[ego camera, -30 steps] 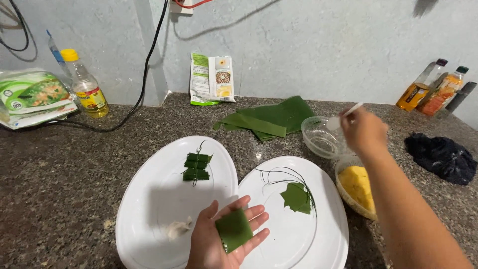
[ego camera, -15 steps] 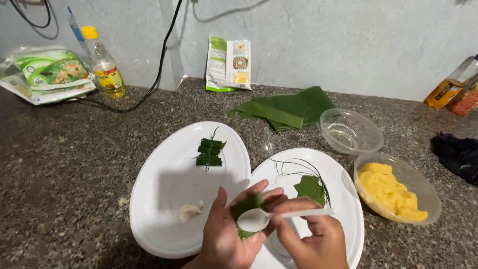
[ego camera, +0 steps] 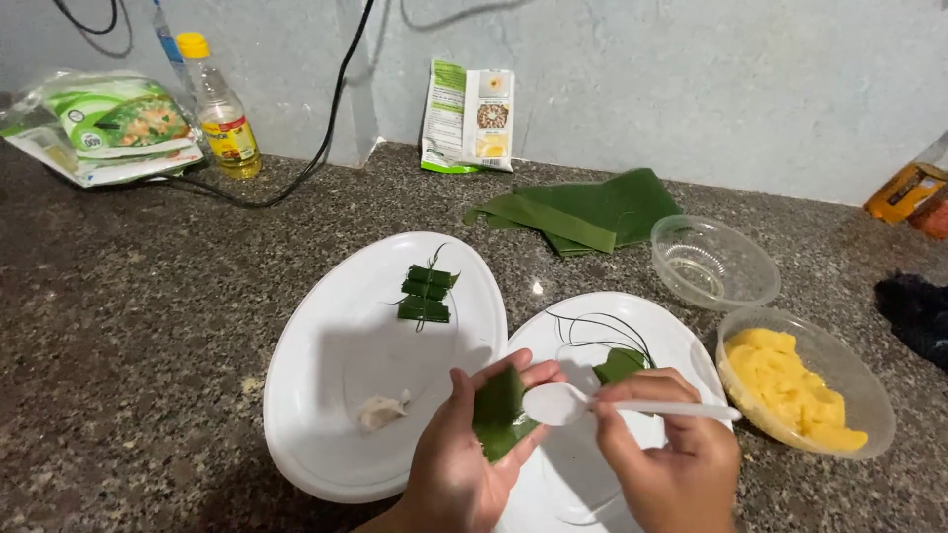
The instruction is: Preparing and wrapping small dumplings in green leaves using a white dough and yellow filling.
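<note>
My left hand (ego camera: 464,464) lies palm up over the seam between two white plates, cupping a small green leaf piece (ego camera: 497,417). My right hand (ego camera: 671,459) grips a white plastic spoon (ego camera: 632,405) whose bowl rests at the leaf's right edge. On the left plate (ego camera: 326,395) sit tied green leaf parcels (ego camera: 426,293) and a small white dollop (ego camera: 380,412). The right plate (ego camera: 568,474) carries another leaf piece (ego camera: 620,363) and thin dark strings (ego camera: 597,326).
A clear bowl of yellow paste (ego camera: 800,388) stands at the right, an empty clear bowl (ego camera: 713,263) behind it. Folded leaves (ego camera: 583,209), a packet (ego camera: 469,115), an oil bottle (ego camera: 219,107), bagged goods (ego camera: 104,123), a black cable (ego camera: 296,178) and a dark cloth (ego camera: 913,314) line the granite counter.
My right hand came back from the clear bowl at the right with the spoon and now holds it against the leaf in my left palm. The view tilted slightly.
</note>
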